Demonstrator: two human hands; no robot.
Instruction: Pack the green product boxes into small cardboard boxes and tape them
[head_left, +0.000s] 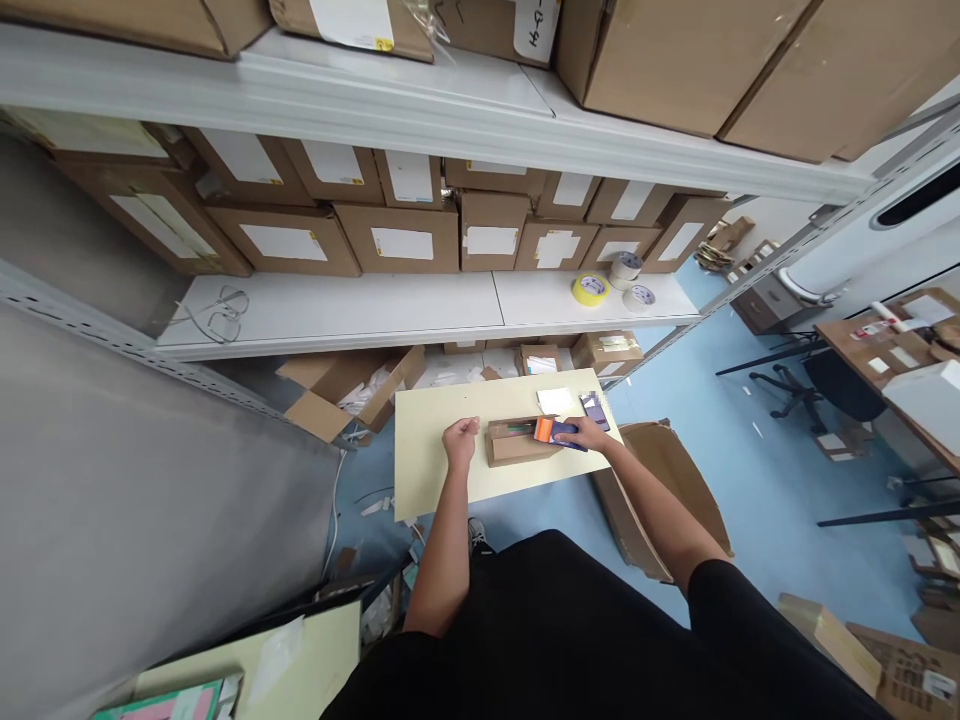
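Note:
A small, long brown cardboard box (519, 447) lies on the pale yellow table (427, 440), its top open and something dark and greenish partly visible inside. My right hand (586, 434) is closed round an orange and dark blue object (546, 431) over the box's right end; its exact kind is unclear. Just left of the box, my left hand (460, 440) is raised with curled fingers, and whatever they may hold is hidden. Behind the box are a white paper (554, 401) and a dark phone-like item (594, 410), blurred.
A white shelf (360, 305) with labelled cartons (405, 245) runs behind the table. On it sit yellow tape (590, 290), pale tape rolls (639, 297) and glasses (225, 315). Open cartons stand at the table's right (667, 470) and left (322, 400).

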